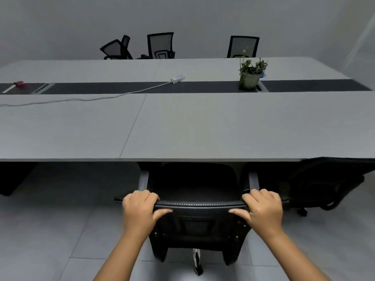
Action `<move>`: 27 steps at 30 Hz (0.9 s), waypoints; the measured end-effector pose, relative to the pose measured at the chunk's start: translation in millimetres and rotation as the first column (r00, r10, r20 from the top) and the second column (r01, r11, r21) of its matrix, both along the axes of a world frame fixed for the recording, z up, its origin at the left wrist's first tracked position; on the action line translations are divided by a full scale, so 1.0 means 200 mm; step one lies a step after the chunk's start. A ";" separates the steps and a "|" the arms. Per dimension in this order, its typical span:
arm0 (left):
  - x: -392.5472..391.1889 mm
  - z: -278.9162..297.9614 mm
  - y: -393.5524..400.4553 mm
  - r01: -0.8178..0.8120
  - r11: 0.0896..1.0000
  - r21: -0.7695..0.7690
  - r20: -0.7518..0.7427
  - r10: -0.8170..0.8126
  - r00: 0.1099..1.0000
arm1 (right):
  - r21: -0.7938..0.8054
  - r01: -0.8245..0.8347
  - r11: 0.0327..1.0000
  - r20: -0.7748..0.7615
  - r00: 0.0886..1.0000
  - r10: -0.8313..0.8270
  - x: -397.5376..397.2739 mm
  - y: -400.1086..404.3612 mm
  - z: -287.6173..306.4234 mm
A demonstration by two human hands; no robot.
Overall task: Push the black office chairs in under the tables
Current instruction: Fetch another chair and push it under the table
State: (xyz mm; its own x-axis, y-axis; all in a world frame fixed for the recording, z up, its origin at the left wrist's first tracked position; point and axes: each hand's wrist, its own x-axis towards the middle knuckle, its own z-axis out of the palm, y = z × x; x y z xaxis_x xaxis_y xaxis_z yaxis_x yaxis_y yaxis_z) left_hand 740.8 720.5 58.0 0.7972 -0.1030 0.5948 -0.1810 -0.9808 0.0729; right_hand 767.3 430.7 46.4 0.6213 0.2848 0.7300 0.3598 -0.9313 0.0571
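Observation:
A black office chair [197, 222] stands right in front of me, its seat partly under the near edge of the long grey table [182, 126]. My left hand [140, 209] grips the left end of the backrest's top rim, fingers curled over it and thumb below. My right hand [263, 208] grips the right end of the rim the same way. Another black chair [316, 185] sits tucked under the table to the right. Three more black chairs [161, 45] stand beyond the far side of the table.
On the table lie a white power strip [177, 78] with a long cable, a potted plant [250, 75] and a small red object [19, 84] at the far left. Grey tiled floor spreads to my left and right. A dark table leg panel [12, 177] stands at left.

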 end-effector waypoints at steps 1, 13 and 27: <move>0.07 0.01 0.02 0.009 1.000 0.020 0.002 -0.009 1.000 | 0.006 0.007 1.000 0.001 1.000 -0.007 0.04 0.02 0.00; 0.66 0.03 0.12 -0.031 0.999 -0.013 -0.083 0.030 0.996 | 0.073 -0.078 0.994 0.048 0.996 0.074 0.74 0.15 0.00; 0.93 0.04 0.21 0.036 0.999 0.017 0.038 -0.037 0.999 | 0.158 -0.071 0.985 0.130 0.990 0.051 0.93 0.22 -0.03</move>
State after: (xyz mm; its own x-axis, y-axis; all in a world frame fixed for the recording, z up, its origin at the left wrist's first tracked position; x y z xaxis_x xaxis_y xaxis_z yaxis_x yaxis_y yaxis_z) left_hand 926.5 762.0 65.5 0.7694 -0.1419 0.6227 -0.2193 -0.9744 0.0489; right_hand 952.9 475.3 40.1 0.5078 0.1909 0.8401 0.4156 -0.9084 -0.0448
